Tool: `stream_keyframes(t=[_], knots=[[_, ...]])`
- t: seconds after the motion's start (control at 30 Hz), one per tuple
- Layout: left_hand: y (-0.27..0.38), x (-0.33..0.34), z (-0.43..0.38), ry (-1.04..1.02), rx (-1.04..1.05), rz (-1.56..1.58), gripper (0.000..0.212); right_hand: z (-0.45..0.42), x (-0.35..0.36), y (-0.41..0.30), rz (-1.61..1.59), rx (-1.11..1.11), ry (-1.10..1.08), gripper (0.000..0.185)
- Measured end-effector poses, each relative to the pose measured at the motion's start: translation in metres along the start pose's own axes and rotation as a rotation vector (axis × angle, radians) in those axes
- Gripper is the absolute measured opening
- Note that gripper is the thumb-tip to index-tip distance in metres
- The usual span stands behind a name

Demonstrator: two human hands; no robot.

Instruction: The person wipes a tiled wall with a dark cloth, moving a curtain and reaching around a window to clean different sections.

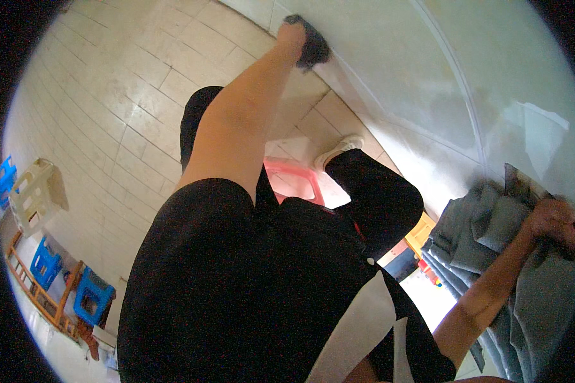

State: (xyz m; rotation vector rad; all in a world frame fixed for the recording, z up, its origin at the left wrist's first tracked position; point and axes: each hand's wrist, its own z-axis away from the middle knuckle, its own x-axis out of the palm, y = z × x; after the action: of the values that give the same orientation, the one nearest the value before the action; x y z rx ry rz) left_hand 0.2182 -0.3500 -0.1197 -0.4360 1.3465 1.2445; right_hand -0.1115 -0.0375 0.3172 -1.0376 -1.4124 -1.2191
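At the top, my left hand (291, 39) grips a bunched dark cloth (314, 45) at the foot of the pale wall (393, 52). That arm reaches out past my bent knee. On the right side my right hand (553, 220), slightly blurred, is closed, and a flat, stained blade (523, 183) like a putty knife's sticks out from it. Its handle is hidden by the fingers. Folds of grey cloth (479, 230) hang beside and below this hand. Above it, the wall bears a whiter patch (546, 124).
A pink plastic stool (294, 179) stands between my legs on the tiled floor (139, 95). Far left are a cream stool (33, 194), blue stools (93, 294) and a wooden rack-like frame (43, 297). Something yellow (419, 232) shows behind my knee.
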Motion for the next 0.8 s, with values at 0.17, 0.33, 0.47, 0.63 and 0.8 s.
stream_keyframes(t=[0.17, 0.33, 0.47, 0.63, 0.8], knots=[[0.021, 0.079, 0.004, -0.182, 0.418, -0.232, 0.023, 0.002, 0.004, -0.001, -0.122, 0.001, -0.005, 0.016], [0.067, 0.148, 0.005, -0.045, 0.333, 0.126, 0.022, -0.035, -0.008, 0.036, -0.659, -0.276, -0.642, 0.026], [0.0, 0.087, -0.031, 0.054, 0.167, 0.093, 0.02, -0.04, -0.014, 0.05, -0.629, -0.294, -0.684, 0.03], [-0.039, -0.047, -0.033, 0.215, -0.123, 0.279, 0.019, -0.014, -0.007, 0.032, -0.583, -0.134, -0.619, 0.024], [-0.034, -0.05, -0.031, 0.317, -0.531, 1.357, 0.035, -0.019, 0.008, 0.024, -1.261, 0.628, -0.504, 0.025]])
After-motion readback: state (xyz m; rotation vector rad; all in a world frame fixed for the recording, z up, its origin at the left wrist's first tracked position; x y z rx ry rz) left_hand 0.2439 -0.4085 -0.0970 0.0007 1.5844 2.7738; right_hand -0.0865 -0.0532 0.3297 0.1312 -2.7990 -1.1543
